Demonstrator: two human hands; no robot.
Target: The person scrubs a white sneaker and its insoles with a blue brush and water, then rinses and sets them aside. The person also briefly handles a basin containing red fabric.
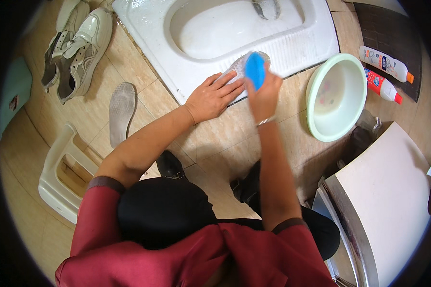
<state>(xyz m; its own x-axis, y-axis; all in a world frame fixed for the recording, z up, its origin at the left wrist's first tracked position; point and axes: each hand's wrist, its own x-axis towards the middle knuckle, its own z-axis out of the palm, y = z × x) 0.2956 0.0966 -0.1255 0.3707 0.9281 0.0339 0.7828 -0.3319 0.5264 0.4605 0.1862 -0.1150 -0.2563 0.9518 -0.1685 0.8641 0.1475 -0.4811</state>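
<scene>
A wet, pale shoe insole (pixel 239 65) lies on the ribbed near edge of a white ceramic squat toilet (pixel 147 32). My left hand (pixel 215 95) rests flat on the insole's near part, fingers slightly spread, pressing it against the ceramic. In my right hand (pixel 265 91) is a blue-backed brush (pixel 255 70), set down over the insole's far half. Its bristles are hidden underneath, and that hand is blurred. A second grey insole (pixel 122 107) lies on the tiled floor, left of my left forearm.
White shoes (pixel 89 39) sit on the floor at upper left. A pale plastic stool (pixel 54 175) is at my left. On the right are a light green basin (pixel 312 104) with cloudy water, a white bottle (pixel 382 61), a red bottle (pixel 379 85) and a white-topped cabinet (pixel 384 186).
</scene>
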